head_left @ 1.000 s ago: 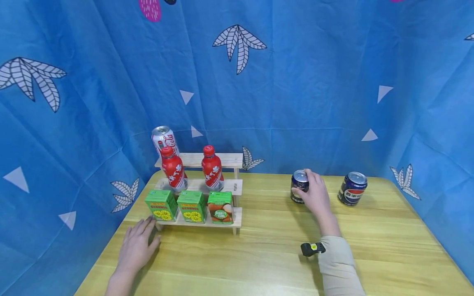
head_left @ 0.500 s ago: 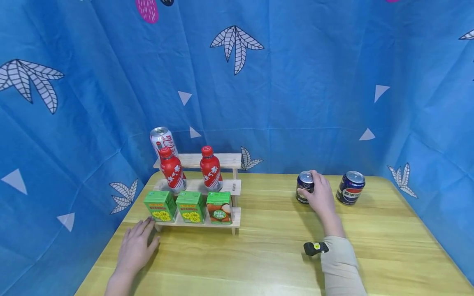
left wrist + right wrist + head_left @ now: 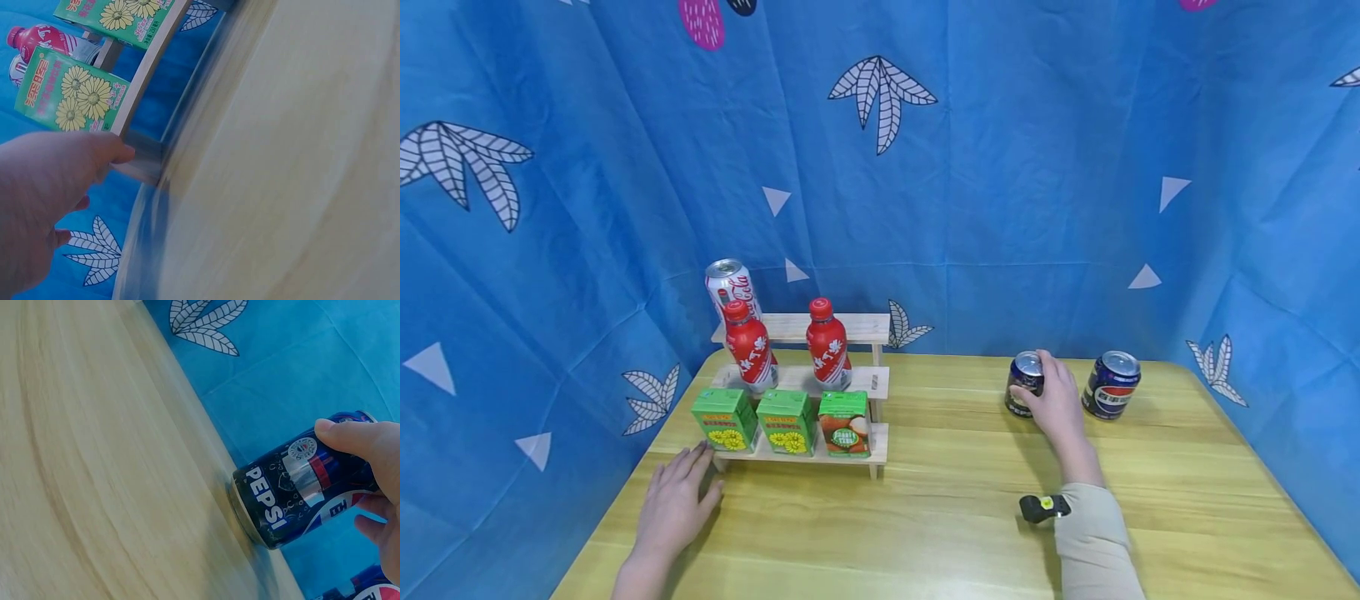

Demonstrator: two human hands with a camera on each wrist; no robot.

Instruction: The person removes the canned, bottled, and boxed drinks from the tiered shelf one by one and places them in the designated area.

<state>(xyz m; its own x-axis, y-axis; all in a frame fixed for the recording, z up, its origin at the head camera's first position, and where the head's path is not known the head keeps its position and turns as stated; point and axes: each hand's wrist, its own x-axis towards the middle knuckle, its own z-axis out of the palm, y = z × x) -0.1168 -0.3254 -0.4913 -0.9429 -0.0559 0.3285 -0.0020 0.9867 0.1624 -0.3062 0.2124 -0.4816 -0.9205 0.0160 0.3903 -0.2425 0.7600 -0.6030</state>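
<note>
My right hand (image 3: 1054, 398) grips a dark blue Pepsi can (image 3: 1024, 385) from its right side, thumb in front. In the right wrist view the Pepsi can (image 3: 294, 487) appears upright, its base at the table surface. A second Pepsi can (image 3: 1111, 385) stands just to the right. Relaxed fingers of my left hand (image 3: 676, 504) rest at the front left corner of a three-tier wooden shelf (image 3: 880, 446). In the left wrist view, a digit (image 3: 119, 150) touches the shelf edge below a green drink carton (image 3: 75, 94).
Green drink cartons (image 3: 786, 422) line the bottom tier, including a lychee-pictured carton (image 3: 846, 423) on the right. Two red bottles, one left (image 3: 750, 346) and one right (image 3: 829, 344), stand on the middle tier. A white Coca-Cola can (image 3: 730, 283) is on top. Blue curtain (image 3: 1037, 167) surrounds the wooden table (image 3: 940, 517).
The right hand has slid the held Pepsi can rightward, closer to the second Pepsi can. The left hand has stayed by the shelf corner. The view has shifted slightly.
</note>
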